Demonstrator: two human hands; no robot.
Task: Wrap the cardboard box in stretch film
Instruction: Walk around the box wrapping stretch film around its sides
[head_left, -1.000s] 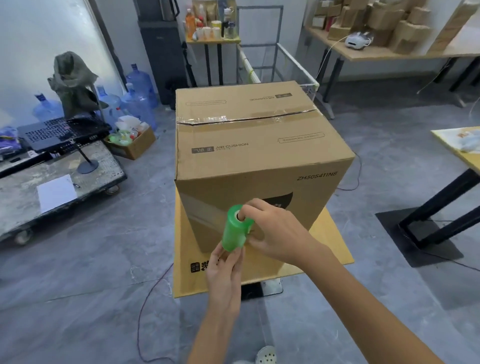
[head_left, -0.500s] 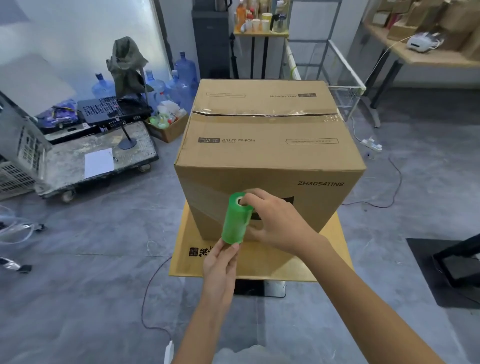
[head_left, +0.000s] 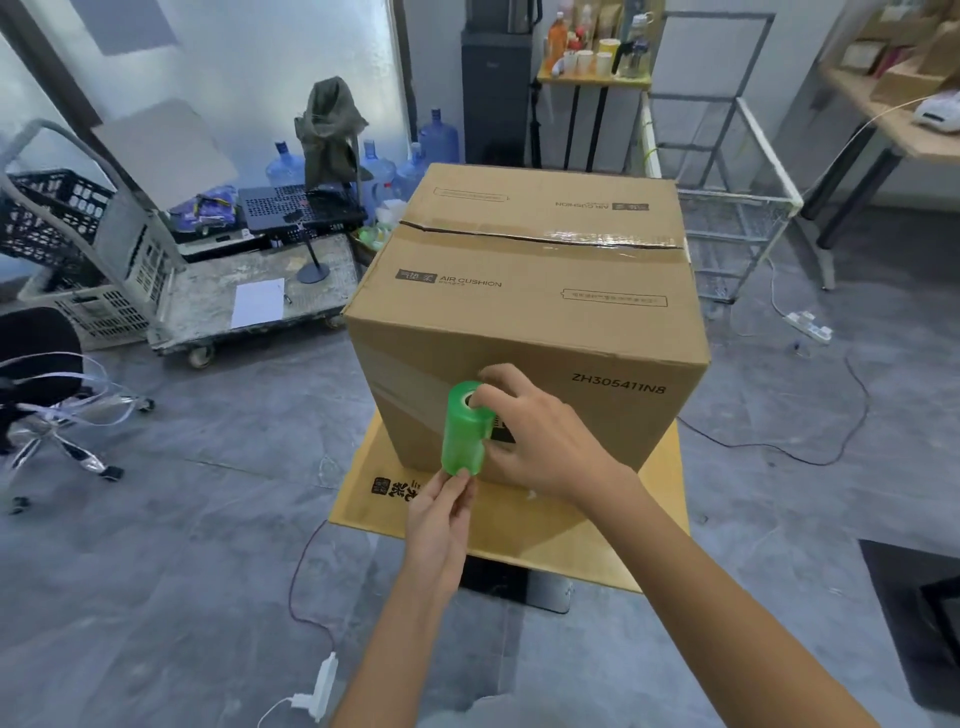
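Note:
A large brown cardboard box, taped shut along its top seam, stands on a flat cardboard sheet. A green roll of stretch film is held upright against the box's near face. My right hand grips the roll's top end, a finger in the core. My left hand holds the roll's bottom end from below. A clear band of film runs from the roll leftwards across the near face towards the box's left corner.
A grey platform cart with a paper sheet and a stand sits left of the box. An office chair is at far left. Water jugs stand behind. A wire rack is at back right. Cables and power strips lie on the floor.
My view has swung round the box to the left, bringing the chair and cart further into sight. Both hands keep the same hold on the green roll at the box's near face.

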